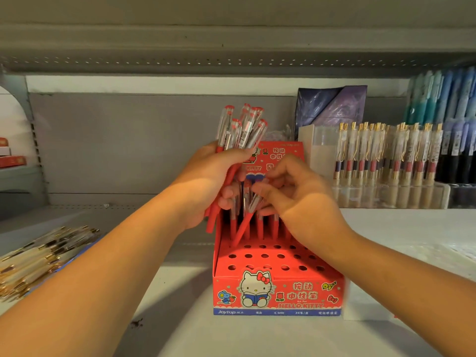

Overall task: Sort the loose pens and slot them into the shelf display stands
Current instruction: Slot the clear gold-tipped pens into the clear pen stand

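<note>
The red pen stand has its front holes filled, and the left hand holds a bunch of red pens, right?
No: the head view shows the red pen stand with front holes empty; the left hand does hold a bunch of red pens.

A stationery shop: metal shelving [231, 47] stocked with boxed display stands [278, 292] and rows of packaged pens [386, 153]

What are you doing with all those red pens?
A person is filling a red pen box. The left hand holds a bunch of red pens, and the right hand pinches one pen, its tip at a hole near the back. A few pens already stand in the back row; the front holes are empty.
</note>
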A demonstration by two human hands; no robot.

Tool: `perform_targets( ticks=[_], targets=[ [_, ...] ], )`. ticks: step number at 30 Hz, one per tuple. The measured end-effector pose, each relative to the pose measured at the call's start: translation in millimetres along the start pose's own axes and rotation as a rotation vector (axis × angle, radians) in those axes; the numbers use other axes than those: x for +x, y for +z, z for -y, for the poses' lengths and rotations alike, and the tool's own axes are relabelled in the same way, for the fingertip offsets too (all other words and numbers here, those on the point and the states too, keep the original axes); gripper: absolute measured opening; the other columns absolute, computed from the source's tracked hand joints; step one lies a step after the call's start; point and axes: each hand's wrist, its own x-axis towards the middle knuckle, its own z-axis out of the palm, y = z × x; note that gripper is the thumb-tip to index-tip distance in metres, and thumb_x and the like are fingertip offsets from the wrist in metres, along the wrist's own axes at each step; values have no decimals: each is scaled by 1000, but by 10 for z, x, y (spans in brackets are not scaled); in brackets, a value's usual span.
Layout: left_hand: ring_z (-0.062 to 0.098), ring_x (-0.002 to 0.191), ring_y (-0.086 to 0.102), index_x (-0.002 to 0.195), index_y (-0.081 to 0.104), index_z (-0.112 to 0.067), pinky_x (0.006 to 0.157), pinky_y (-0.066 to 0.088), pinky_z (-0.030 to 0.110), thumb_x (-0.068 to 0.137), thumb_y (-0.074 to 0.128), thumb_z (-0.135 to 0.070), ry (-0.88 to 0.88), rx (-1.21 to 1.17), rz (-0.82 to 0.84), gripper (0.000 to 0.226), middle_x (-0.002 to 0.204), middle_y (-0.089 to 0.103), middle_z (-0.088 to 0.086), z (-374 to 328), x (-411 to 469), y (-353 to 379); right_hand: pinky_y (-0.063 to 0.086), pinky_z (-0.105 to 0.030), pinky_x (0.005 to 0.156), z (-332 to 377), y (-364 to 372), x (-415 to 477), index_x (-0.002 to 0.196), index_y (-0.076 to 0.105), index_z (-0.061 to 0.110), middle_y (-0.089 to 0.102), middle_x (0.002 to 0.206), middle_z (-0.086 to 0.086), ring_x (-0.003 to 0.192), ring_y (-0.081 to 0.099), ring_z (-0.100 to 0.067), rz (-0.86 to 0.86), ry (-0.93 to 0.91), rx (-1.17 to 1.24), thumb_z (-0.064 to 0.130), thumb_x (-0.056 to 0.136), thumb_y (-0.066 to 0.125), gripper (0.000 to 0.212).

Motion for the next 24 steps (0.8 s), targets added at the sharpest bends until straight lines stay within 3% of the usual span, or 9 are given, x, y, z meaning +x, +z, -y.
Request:
perform_targets(
  ticks=[4, 8, 11, 16, 18, 20, 22, 24],
  targets=[
    [13, 36, 30, 86, 47, -10, 37, 25, 15, 93, 50, -11, 11, -8, -19, 8, 64, 51, 7, -27, -13, 13, 62, -37, 65, -7, 46, -10, 96, 63, 38, 69, 85, -2, 73, 71, -19, 143, 9, -75, 3, 86, 71, 36],
    [11, 32, 32, 90, 50, -1, 34, 25, 16, 97, 49, -12, 91, 31, -28, 14, 45, 51, -2, -40, -20, 17, 59, -42, 76, -1, 59, -15, 125, 61, 34, 70, 88, 3, 74, 69, -18, 270, 0, -221, 3, 88, 67, 49],
    [13, 35, 35, 86, 53, -1, 35, 28, 18, 98, 52, -13, 142, 12, -47, 17, 54, 58, 3, -44, -22, 22, 58, -41, 75, 19, 50, -11, 128, 57, 42, 71, 88, 2, 74, 67, -18, 331, 18, -248, 9, 90, 66, 51],
    [12, 34, 44, 93, 61, -5, 37, 34, 17, 98, 56, -21, 151, 74, -39, 17, 53, 63, -2, -61, -47, 10, 49, -15, 68, 38, 29, -53, 118, 59, 48, 69, 87, 7, 71, 64, -12, 454, 35, -331, 16, 91, 66, 43],
    [11, 32, 46, 97, 61, -4, 34, 34, 16, 98, 56, -20, 154, 91, -35, 17, 51, 63, -2, -58, -53, 7, 49, -20, 63, 38, 32, -49, 108, 60, 48, 68, 85, 5, 68, 61, -20, 391, 8, -305, 14, 90, 65, 39],
    [12, 34, 49, 96, 61, -5, 34, 35, 17, 97, 58, -17, 163, 93, -28, 12, 59, 68, 0, -42, -53, 16, 54, -33, 58, 82, 29, -17, 110, 63, 36, 66, 82, 2, 66, 59, -28, 279, 39, -191, 10, 92, 62, 31],
    [14, 38, 51, 93, 63, -8, 37, 39, 20, 95, 60, -17, 161, 118, -6, 9, 67, 71, 3, -18, -53, 23, 53, -31, 46, 140, -4, 28, 109, 62, 27, 64, 81, -3, 62, 59, -23, 143, 157, 64, 6, 93, 62, 26],
    [17, 39, 53, 89, 65, -14, 40, 41, 24, 95, 62, -19, 154, 144, 29, 8, 65, 70, 6, 6, -53, 16, 53, -28, 45, 208, -62, 63, 107, 59, 22, 68, 80, 0, 66, 64, -16, 31, 225, 244, 8, 92, 64, 21]
  ],
)
